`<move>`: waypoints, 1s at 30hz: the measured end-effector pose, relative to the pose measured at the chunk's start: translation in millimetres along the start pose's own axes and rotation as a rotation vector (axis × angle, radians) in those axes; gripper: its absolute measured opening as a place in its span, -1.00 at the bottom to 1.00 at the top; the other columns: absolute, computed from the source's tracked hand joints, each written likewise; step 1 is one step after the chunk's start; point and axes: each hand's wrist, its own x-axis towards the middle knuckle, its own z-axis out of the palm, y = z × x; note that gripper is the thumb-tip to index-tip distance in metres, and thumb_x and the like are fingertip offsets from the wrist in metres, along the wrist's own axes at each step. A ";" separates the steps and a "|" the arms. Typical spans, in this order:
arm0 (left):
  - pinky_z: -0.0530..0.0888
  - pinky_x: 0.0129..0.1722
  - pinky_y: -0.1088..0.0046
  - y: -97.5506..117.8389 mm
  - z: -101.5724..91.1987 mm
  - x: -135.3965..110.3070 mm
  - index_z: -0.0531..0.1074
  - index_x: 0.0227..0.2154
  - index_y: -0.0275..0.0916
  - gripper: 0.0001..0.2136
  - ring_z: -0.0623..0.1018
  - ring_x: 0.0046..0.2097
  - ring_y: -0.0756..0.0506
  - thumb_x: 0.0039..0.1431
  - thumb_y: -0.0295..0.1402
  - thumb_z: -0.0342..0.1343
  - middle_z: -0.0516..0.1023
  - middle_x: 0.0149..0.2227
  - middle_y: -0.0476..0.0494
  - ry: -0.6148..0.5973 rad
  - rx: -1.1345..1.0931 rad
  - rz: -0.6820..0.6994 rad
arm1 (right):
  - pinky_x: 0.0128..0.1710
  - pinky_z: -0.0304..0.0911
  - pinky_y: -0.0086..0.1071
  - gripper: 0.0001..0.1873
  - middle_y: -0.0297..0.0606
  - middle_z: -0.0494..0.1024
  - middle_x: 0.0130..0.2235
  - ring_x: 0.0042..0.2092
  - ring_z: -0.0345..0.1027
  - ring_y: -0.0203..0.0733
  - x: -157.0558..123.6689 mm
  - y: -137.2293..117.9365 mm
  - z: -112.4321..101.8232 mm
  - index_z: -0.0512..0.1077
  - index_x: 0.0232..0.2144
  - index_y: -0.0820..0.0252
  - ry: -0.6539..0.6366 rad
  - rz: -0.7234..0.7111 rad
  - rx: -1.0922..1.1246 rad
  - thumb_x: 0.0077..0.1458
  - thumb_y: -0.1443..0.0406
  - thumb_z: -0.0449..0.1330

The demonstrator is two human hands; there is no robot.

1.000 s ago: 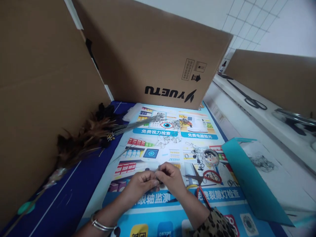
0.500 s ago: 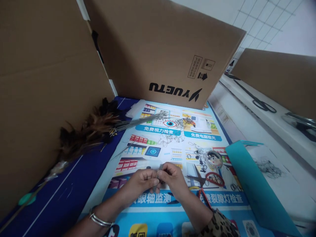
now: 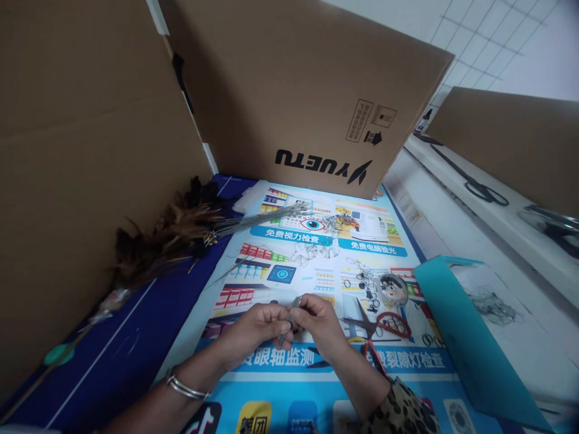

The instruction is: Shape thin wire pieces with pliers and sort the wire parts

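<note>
1. Nearest, silver bangles are worn on the left forearm, and the right forearm is covered near its base by a spotted sleeve.
2. The left hand and the right hand are held close together over a printed sheet that is spread on the blue-covered table.
3. A small grey piece is pinched between the closed fingers of both hands; most of it is hidden, so what it is cannot be told.
4. Beside the right forearm, scissors with red handles are laid with the blades apart, one handle partly covered by the arm. A dark pointed tip is seen at the wrist's inner side.
5. Just beyond the scissors, a round container marked with a cartoon face is set near small black pieces.
6. To the right, a teal folder is placed at the sheet's edge, with a wire tangle beyond it.
7. Farther forward, thin wire loops are scattered, and a bundle of straight wires is laid from the sheet toward dark and brown feathers on the left.
8. At the back, the table is bounded by a cardboard panel printed "YUETU".
</note>
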 end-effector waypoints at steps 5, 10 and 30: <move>0.33 -0.40 0.50 -1.9 2.9 1.8 0.39 -0.48 -0.36 -0.79 0.43 -0.45 0.00 0.08 -0.27 0.06 0.50 -0.49 -0.11 0.023 0.059 0.032 | -0.58 0.17 -0.48 -0.79 -0.41 0.35 -0.55 -0.58 0.26 -0.36 -0.7 -1.6 2.3 0.31 -0.40 0.22 -0.083 0.028 0.008 0.05 0.17 0.11; 0.32 -0.41 0.53 -1.7 6.1 3.0 0.42 -0.51 -0.33 -0.77 0.40 -0.42 0.01 0.10 -0.26 0.03 0.45 -0.50 -0.03 0.153 0.350 0.133 | -0.45 0.25 -0.45 -0.85 -0.34 0.37 -0.42 -0.44 0.31 -0.33 -0.6 -5.3 2.1 0.35 -0.50 0.20 0.028 -0.215 -0.349 0.03 0.24 0.14; 0.31 -0.02 0.34 -7.5 -8.0 5.4 0.40 -0.12 -0.22 -0.71 0.41 -0.05 -0.13 0.13 -0.27 -0.04 0.47 -0.10 -0.15 0.279 0.550 0.271 | -0.25 0.24 -0.38 -0.84 -0.25 0.45 -0.38 -0.28 0.32 -0.25 -2.7 2.2 -2.9 0.43 -0.41 0.17 0.146 -0.443 -0.751 0.10 0.29 0.05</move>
